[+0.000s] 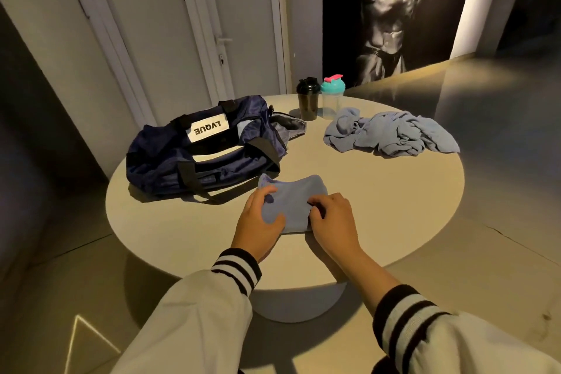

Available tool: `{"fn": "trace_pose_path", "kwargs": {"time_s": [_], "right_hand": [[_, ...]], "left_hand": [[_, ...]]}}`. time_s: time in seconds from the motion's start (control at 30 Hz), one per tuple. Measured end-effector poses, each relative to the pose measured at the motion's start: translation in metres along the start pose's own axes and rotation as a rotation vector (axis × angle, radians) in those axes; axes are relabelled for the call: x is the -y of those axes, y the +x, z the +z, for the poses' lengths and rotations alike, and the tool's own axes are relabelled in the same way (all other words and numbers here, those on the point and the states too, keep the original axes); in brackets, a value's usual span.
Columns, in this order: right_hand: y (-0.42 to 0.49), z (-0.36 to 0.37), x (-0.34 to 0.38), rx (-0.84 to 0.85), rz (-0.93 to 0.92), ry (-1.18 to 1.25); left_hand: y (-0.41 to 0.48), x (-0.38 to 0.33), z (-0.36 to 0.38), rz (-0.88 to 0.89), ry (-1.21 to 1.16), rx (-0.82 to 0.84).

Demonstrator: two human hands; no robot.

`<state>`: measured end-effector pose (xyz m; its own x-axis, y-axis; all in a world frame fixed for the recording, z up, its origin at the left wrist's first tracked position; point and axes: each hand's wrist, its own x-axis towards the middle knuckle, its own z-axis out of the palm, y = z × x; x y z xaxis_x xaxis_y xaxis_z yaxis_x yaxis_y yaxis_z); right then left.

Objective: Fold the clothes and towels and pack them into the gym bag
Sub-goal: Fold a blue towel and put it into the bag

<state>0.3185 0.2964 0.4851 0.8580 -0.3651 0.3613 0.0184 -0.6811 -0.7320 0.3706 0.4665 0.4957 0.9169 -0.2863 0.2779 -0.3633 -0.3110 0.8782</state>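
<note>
Folding is in hand: a small blue cloth lies by the bench's near edge, just beside the bag. The left grip pinches its left side; the right grip curls round its right edge. The next move, I judge, is to lift it into the bag, whose opening I cannot make out. The pieces of the crumpled pile at the far right edge are hard to tell apart.

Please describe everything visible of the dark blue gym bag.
The gym bag is dark blue, of thin shiny fabric, with black strap handles and a white label whose black letters read upside down. It lies slumped on the left of the round table. The folded blue cloth lies just beside it.
</note>
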Motion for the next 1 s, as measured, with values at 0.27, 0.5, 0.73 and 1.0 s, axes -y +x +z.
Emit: {"fn": "trace_pose_path", "kwargs": {"time_s": [0.27,0.5,0.73,1.0], "right_hand": [[-0.008,0.002,0.013,0.030,0.036,-0.168],[-0.014,0.007,0.007,-0.009,-0.282,-0.455],[-0.018,0.008,0.007,0.035,-0.204,-0.317],[-0.016,0.009,0.003,0.119,-0.201,-0.380]], "left_hand": [[-0.001,0.002,0.002,0.031,0.239,0.043],[0.001,0.005,0.007,-0.079,-0.080,0.056],[0.003,0.013,0.004,0.000,0.466,-0.066],[-0.001,0.010,0.004,0.123,0.696,0.138]]}}
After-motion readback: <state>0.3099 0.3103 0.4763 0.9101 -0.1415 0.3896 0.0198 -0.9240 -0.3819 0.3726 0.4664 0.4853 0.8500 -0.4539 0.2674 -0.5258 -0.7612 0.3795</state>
